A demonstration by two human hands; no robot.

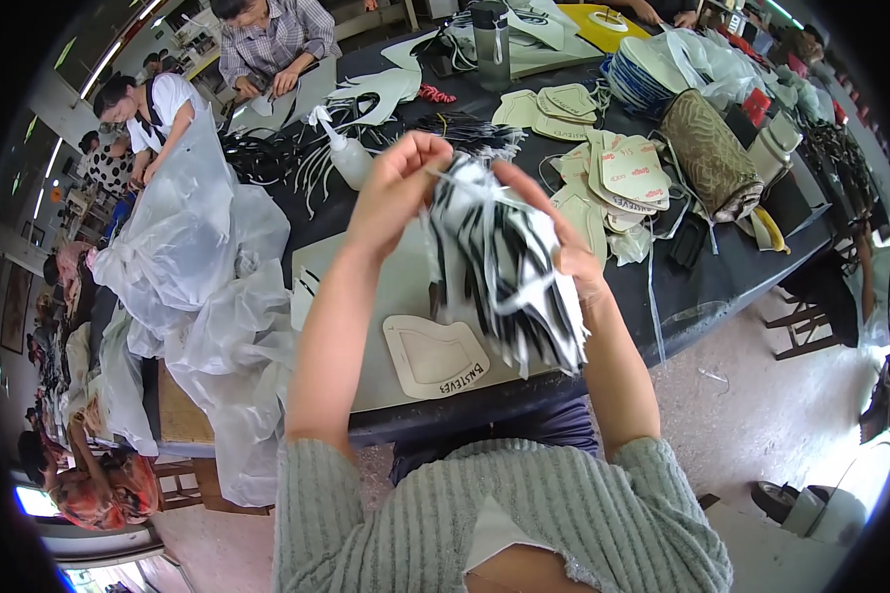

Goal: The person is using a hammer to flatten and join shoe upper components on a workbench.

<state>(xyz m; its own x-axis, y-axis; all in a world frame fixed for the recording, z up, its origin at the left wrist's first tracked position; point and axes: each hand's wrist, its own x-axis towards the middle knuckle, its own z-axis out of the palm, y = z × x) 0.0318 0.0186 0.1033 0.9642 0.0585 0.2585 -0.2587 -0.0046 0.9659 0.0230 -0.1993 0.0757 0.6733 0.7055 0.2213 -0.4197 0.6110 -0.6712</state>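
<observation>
While both hands are raised above the table, the entry stands as follows.

Bundle: a sheaf of black-and-white cut pieces [509,272], held in the air over the near part of the table [702,287], fanned downward and loose at its lower end.

Left hand: left hand [398,188] closed in a pinch on the top corner of the bundle, fingers curled, thumb side toward the pieces.

Right hand: right hand [554,232] closed round the upper right edge of the bundle, fingers behind it, so how deep the grip goes cannot be told.

Beneath: a pale sole-shaped template [435,356] lies flat on a light cutting board [386,287], directly under the bundle and apart from it.

Near by: a white squeeze bottle [346,153] just beyond the left hand; stacked beige insoles [618,173] to the right; clear plastic sheeting [203,267] heaped at the left end.

Handling, as judged: the pieces look thin and slippery against each other, so the right hand should bear the stack while the left peels only the topmost piece.

Care, as judged: keep the loose lower end over the board, so that a dropped piece lands flat, not on the floor [761,415].
</observation>
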